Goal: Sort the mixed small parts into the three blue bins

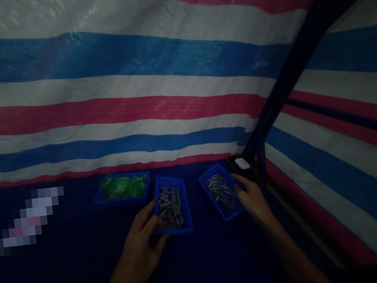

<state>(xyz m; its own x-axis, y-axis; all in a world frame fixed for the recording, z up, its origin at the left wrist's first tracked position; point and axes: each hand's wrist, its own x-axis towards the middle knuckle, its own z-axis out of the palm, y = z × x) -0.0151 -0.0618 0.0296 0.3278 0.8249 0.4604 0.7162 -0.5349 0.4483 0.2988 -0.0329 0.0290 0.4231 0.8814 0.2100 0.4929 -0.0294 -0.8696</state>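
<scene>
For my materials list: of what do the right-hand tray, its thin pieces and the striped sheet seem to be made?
Right-hand tray: probably moulded plastic, fairly dull, judging by its even blue colour.
Thin pieces: likely bare metal, shiny, from their silvery glints.
Striped sheet: seemingly woven plastic, slightly glossy, from its wrinkled highlights and fine mesh.

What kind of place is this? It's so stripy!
Probably a makeshift tent or work booth: striped sheeting walls, a dark frame at the corner, and a blue table with trays of small metal parts.
</scene>
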